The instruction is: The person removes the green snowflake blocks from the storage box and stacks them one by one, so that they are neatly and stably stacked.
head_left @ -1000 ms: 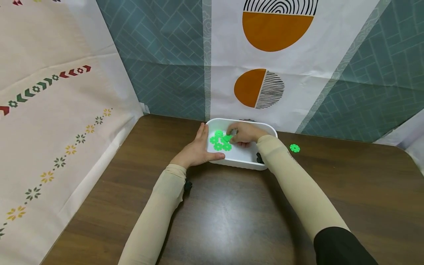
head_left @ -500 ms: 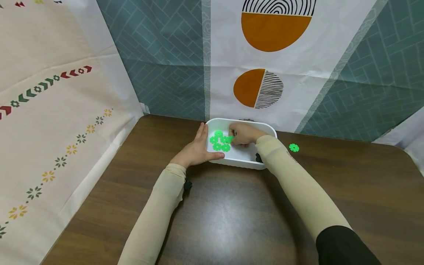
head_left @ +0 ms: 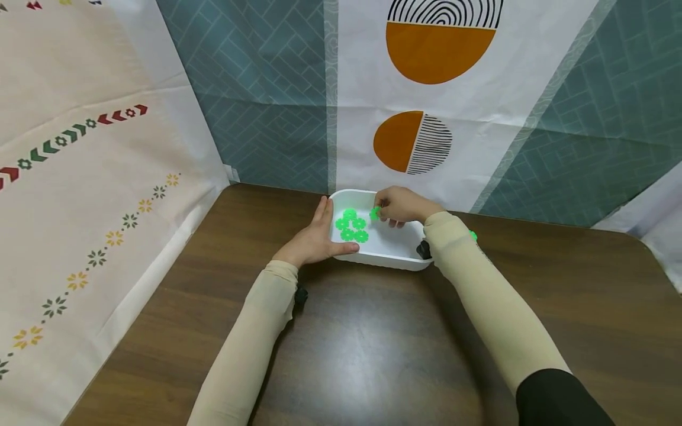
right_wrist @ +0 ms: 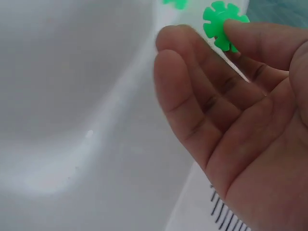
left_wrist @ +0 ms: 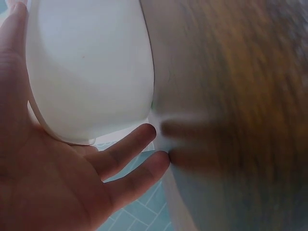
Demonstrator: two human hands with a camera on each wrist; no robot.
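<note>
The white plastic tub (head_left: 394,261) stands on the table against the back wall. My left hand (head_left: 309,241) rests at its left end, thumb along the front rim and fingers fairly straight; in the left wrist view, fingertips (left_wrist: 161,161) reach down by the table. Above the tub's inside, my right hand (head_left: 406,206) pinches a green notched building disc (right_wrist: 221,25) between thumb and index finger, the other fingers loosely bent. Several similar green discs (head_left: 347,235) lie grouped in the tub's left part.
One more green disc (head_left: 473,235) lies on the table right of the tub, mostly hidden by the right sleeve. The brown wooden table (head_left: 362,343) meets a patterned cloth wall (head_left: 277,118) behind, and a cream cloth (head_left: 106,207) hangs along the left.
My right hand has lifted a green disc from the group, moving up and slightly right with it. The left hand stays at the tub's left end.
</note>
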